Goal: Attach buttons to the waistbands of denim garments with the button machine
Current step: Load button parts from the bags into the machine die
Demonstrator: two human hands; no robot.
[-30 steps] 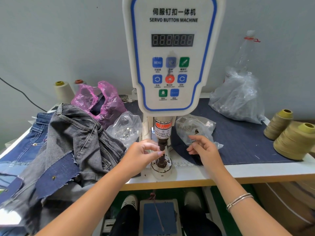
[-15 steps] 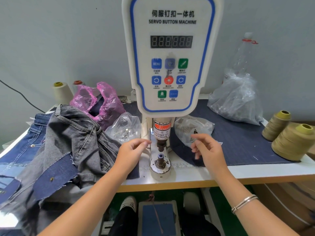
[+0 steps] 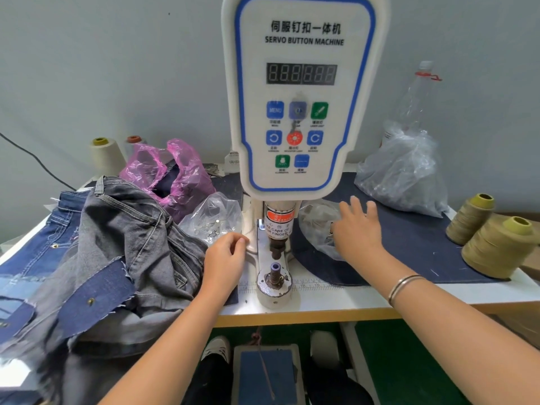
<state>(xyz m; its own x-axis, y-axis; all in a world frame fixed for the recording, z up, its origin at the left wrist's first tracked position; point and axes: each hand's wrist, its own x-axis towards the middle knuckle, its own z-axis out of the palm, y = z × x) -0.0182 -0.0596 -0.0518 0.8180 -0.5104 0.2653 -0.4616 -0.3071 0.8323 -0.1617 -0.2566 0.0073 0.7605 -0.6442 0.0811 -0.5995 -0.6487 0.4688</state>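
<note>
The white servo button machine (image 3: 301, 112) stands at the table's middle, its punch (image 3: 277, 249) raised above the lower die (image 3: 275, 271), which carries a small purple-topped part. My left hand (image 3: 226, 258) hovers just left of the die, fingers loosely curled and empty. My right hand (image 3: 355, 232) reaches with spread fingers onto a clear plastic bag of buttons (image 3: 317, 226) right of the machine. A grey denim garment (image 3: 122, 247) with dark blue patches lies heaped at the left, over blue jeans (image 3: 38, 252).
Another clear bag of small metal parts (image 3: 213, 217) and a pink bag (image 3: 169, 173) lie left of the machine. A big clear bag (image 3: 403, 176) and olive thread cones (image 3: 496, 244) stand at the right. A foot pedal (image 3: 266, 375) sits under the table.
My left hand has let go of the die and drawn back to the left, leaving the purple-topped part on it. My right hand has moved up and forward onto the clear bag.
</note>
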